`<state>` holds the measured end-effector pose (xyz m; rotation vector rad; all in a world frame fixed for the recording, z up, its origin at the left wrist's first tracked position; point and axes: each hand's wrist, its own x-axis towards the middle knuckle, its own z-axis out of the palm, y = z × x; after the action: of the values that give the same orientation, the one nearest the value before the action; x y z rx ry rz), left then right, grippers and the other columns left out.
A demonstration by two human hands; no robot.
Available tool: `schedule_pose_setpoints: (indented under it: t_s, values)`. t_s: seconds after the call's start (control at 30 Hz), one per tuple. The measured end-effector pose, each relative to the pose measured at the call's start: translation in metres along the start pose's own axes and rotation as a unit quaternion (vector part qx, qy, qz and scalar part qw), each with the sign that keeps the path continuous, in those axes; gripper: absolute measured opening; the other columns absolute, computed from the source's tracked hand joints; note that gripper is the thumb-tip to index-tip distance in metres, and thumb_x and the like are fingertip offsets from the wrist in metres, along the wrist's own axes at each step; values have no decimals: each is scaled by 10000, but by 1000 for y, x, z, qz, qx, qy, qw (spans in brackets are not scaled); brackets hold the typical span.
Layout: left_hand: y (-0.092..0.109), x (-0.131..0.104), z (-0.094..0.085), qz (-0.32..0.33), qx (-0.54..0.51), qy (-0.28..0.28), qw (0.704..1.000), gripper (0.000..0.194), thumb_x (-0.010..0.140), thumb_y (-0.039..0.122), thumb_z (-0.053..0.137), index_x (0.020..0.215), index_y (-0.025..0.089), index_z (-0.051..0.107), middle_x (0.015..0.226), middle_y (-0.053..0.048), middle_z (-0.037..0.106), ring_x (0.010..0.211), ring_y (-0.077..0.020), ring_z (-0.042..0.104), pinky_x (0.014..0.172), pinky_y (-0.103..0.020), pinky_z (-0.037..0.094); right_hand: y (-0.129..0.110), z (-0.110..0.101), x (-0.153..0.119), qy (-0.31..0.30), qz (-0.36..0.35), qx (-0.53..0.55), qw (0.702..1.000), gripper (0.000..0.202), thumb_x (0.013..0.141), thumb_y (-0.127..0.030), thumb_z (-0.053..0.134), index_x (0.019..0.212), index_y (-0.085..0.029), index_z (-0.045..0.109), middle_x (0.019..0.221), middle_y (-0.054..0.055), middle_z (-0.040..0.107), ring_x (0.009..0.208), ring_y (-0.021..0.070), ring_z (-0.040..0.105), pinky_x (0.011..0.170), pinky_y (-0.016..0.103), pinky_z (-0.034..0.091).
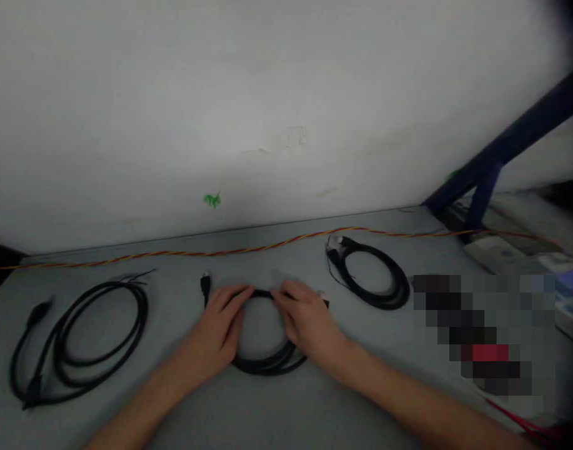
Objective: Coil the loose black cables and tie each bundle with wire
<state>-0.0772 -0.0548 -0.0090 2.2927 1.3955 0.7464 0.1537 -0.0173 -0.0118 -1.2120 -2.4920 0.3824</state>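
Observation:
A black cable [267,367] lies coiled in a loop in the middle of the grey table, under both hands. My left hand [226,322] is closed around the upper left of the coil, and a connector end [205,284] sticks out beyond its fingers. On the opposite side, my right hand [305,315] pinches the upper right of the loop. Another plug end, partly hidden, shows just past the right hand's knuckles. Between the hands, the top stretch of the coil is visible; the fingertips partly cover the sides.
A looser black cable [143,319] lies on the left and a tied black coil [398,281] on the right. A twisted red-yellow wire [215,253] crosses behind them, before the white wall [174,112]. A blue metal frame [506,140] stands at right, near a pixelated area and red leads [513,415].

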Motion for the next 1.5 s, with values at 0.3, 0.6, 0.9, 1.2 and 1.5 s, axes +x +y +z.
schedule_pose_setpoints:
  t_s: [0.3, 0.6, 0.9, 1.2, 1.5]
  values:
    - [13, 0, -2, 63, 129, -85, 986, 625, 1025, 167, 445, 1635, 242, 327, 1622, -139, 447, 1478, -313, 433, 1188, -551, 419, 14, -3, 6, -10, -86, 55, 995, 236, 976, -39, 509, 1038, -172, 694, 979, 69, 636, 904, 203, 594, 831, 320, 490]
    - [16, 0, 2, 67, 175, -81, 979, 571, 1043, 234, 459, 1607, 194, 382, 1584, -150, 490, 1431, -311, 482, 1189, -544, 426, -7, -22, -8, 128, 88, -77, 985, 332, 1000, -99, 481, 1298, -155, 617, 1128, 161, 664, 1014, 308, 601, 903, 454, 473]
    - [19, -2, 5, 55, 162, -72, 983, 574, 1051, 247, 448, 1617, 208, 359, 1595, -143, 480, 1456, -315, 461, 1189, -545, 423, -9, -18, -60, 46, 202, -97, 973, 93, 994, -207, 572, 1014, -223, 661, 922, 87, 694, 746, 235, 689, 599, 314, 479]
    - [37, -16, 14, 80, 147, -110, 980, 624, 1040, 253, 477, 1636, 181, 305, 1643, -142, 423, 1492, -315, 425, 1212, -533, 423, -18, -11, -54, 12, 174, 51, 983, 504, 947, -4, 432, 1291, -259, 698, 1033, 64, 665, 818, 200, 704, 722, 303, 542]
    - [39, -19, 17, 59, 76, -88, 992, 624, 1017, 209, 499, 1616, 178, 328, 1597, -155, 451, 1510, -319, 388, 1234, -556, 404, -35, -1, -44, 24, 108, -44, 993, 321, 1020, -134, 447, 1262, -138, 658, 1087, 147, 654, 959, 272, 639, 837, 397, 580]
